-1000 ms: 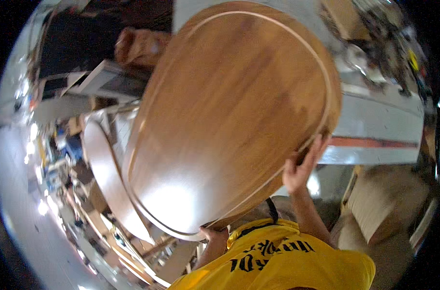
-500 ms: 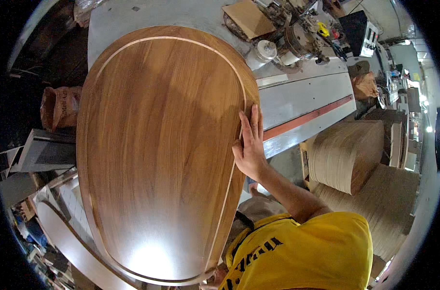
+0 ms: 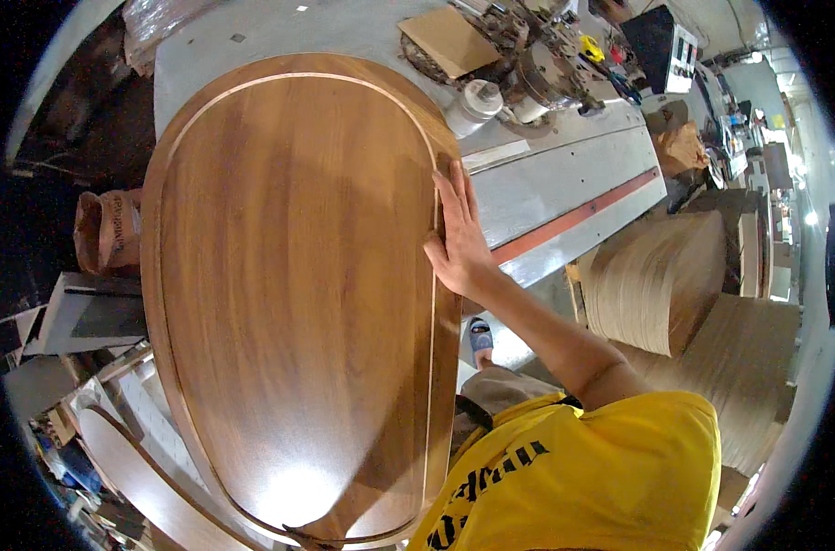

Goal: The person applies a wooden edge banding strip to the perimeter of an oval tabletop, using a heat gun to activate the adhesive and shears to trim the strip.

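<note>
A large oval wooden panel (image 3: 289, 275), brown with a thin pale inlaid line near its rim, fills the left and middle of the view. My right hand (image 3: 461, 228) lies on its right edge, palm down. The fingers stretch toward the far end and the thumb points inward over the surface. At the near end, a dark shape that looks like part of my left hand (image 3: 314, 542) shows at the picture's lower edge. Its fingers are too dark and cut off to make out. Bright light glares off the near part of the panel.
Beyond the panel is a grey machine table (image 3: 564, 174) with a red strip. A white bottle (image 3: 475, 106), cardboard (image 3: 449, 41) and tools crowd its far side. Stacked curved wooden sheets (image 3: 651, 285) stand at right. A pale curved board (image 3: 146, 473) leans at lower left, below a paper sack (image 3: 114, 230).
My left hand has left the near right corner of the panel, and a dark shadow now crosses there. The right hand stays on the edge. The view has shifted slightly.
</note>
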